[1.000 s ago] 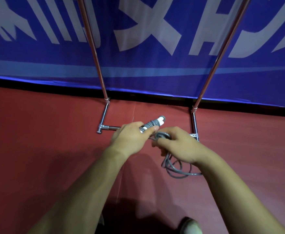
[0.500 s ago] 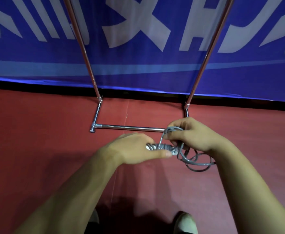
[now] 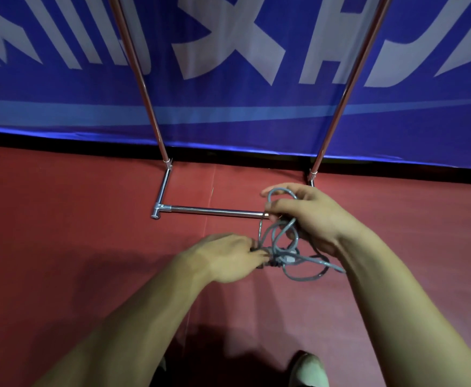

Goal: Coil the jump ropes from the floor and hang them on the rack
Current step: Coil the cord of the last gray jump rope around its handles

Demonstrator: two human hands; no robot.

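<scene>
Nearest to us, at the bottom edge of the view, the toe of a pale shoe (image 3: 308,368) stands on the red floor (image 3: 61,247). Above it our two bare forearms reach forward. Our left hand (image 3: 226,258) closes its grip round the bunched, wrapped part of the grey jump rope (image 3: 280,258) (whether the handles lie under those fingers we cannot tell). Just beyond and to the right, our right hand (image 3: 309,216) has its grip curled round several loops of the same rope. One loop arches over its fingers and others droop below the hand. The rope hangs between both hands, in front of the right end of the rack's chrome base bar; whether its lowest loop touches the floor we cannot tell. The rack (image 3: 214,213) stands by the far edge of the floor, its two uprights rising before a blue banner (image 3: 228,113) with large white lettering.
</scene>
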